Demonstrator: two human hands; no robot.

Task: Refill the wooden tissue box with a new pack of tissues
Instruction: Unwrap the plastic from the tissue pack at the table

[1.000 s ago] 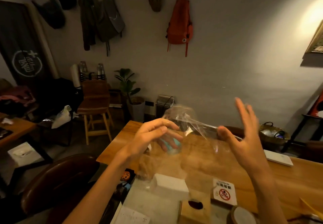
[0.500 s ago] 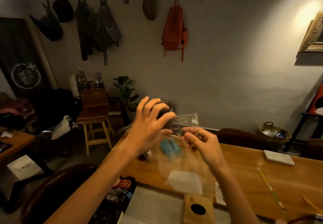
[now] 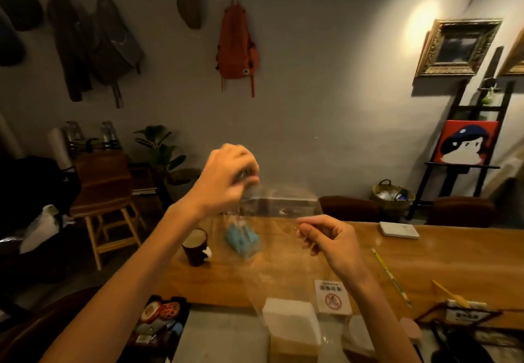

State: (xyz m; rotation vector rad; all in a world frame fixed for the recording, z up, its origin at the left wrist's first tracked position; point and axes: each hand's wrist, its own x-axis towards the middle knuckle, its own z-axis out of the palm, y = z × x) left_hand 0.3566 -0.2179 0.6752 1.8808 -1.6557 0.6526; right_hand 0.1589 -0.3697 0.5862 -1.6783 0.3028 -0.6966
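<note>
Unwrapping step. Left hand (image 3: 226,177) and right hand (image 3: 330,236) each pinch the clear wrapper (image 3: 280,206). Tissue stack (image 3: 289,317) lies below them. Next move likely calls for seating it in the wooden tissue box (image 3: 292,348).

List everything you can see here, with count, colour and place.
table: one, wooden, across the foreground
clear plastic wrapper: one, transparent, held up over the table
tissue stack: one, white, bottom centre
wooden tissue box: one, tan, directly under the tissue stack
cup: one, dark, table's left end
blue item: one, blue, on table behind wrapper
sign card: one, white and red, right of tissue stack
backpack: one, orange, hanging on wall
stool: one, wooden, left of table
left hand: one, fingers pinch wrapper's top
right hand: one, fingers pinch wrapper's right edge
</note>
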